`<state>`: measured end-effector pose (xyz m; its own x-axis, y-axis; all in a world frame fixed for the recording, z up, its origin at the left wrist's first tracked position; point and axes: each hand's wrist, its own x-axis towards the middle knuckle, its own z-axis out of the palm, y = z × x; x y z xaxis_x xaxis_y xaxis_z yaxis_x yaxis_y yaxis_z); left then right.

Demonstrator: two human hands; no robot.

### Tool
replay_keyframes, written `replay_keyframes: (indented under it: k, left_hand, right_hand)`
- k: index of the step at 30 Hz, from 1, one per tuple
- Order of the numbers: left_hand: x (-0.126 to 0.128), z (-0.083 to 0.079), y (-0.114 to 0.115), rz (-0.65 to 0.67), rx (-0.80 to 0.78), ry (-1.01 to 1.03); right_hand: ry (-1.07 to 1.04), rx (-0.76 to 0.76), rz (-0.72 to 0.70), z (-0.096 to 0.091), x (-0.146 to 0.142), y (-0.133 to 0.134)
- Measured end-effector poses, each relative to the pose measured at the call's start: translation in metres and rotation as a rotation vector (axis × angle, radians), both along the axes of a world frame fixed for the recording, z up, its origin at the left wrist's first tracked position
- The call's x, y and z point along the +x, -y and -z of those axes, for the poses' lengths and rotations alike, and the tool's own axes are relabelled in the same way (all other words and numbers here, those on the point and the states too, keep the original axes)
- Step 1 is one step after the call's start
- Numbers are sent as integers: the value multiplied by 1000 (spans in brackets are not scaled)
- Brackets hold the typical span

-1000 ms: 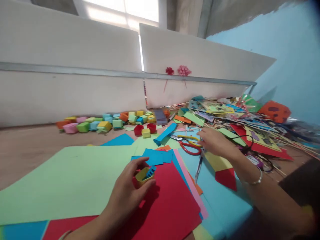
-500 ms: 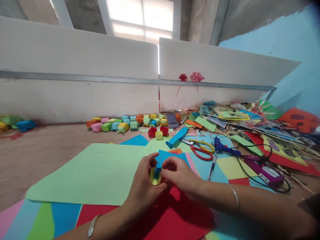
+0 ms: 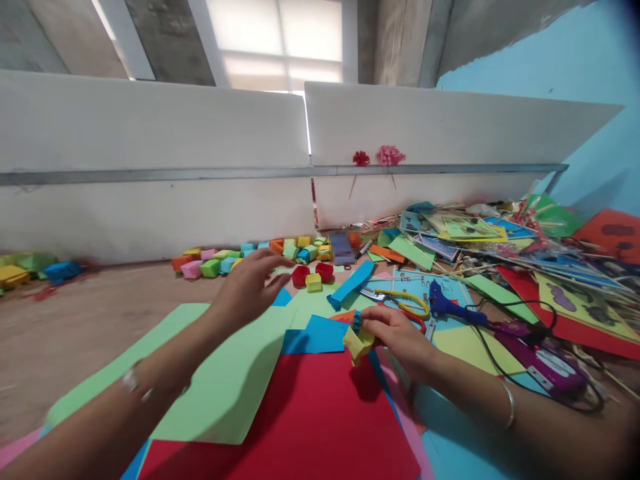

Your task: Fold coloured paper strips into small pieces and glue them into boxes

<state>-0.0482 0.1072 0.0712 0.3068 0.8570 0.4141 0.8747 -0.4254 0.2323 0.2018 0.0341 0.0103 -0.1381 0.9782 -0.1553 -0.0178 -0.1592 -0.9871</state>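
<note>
My right hand [image 3: 400, 337] pinches a small folded yellow paper piece [image 3: 356, 347] with a blue strip at its top, held above the red sheet [image 3: 305, 407]. My left hand [image 3: 250, 285] is raised over the green sheet [image 3: 210, 393], its fingers apart and holding nothing. Just past its fingertips sit a red paper ring [image 3: 300, 277] and a small yellow paper box [image 3: 314, 283], with another red ring [image 3: 325, 271] beside them. Behind that hand, several coloured paper boxes [image 3: 211, 268] are partly covered. A blue sheet [image 3: 320, 335] lies between my hands.
Right of centre lie a blue paper strip [image 3: 353, 283], scissors [image 3: 410, 301], a blue glue gun [image 3: 453, 305] and a purple power strip [image 3: 553, 363] with a black cord. Cards and sticks [image 3: 465, 233] pile up at the right. A white panel [image 3: 150, 213] stands behind.
My hands have parted. The left let go of the yellow paper piece and moved up and left; the right carried the piece a little to the right. The view tilted slightly.
</note>
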Motion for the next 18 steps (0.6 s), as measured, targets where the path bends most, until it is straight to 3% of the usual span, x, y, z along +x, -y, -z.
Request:
replay_keyframes:
  k: [3,8,13,18]
  left_hand:
    - [9,-5,-58,-55,-21,-107]
    - [15,28,-123,-46,-158,-182]
    - [2,56,-139,-6,-247,-99]
    - [-5,57,-125,-14,-256,160]
  right_hand:
    - [-28,-24,-22,-1,1,-2]
    - [-33,-182,-67,-2,3,-3]
    - [-50,-203,-72,-2,2,-3]
    - [-52,-224,-106,-2,0,-1]
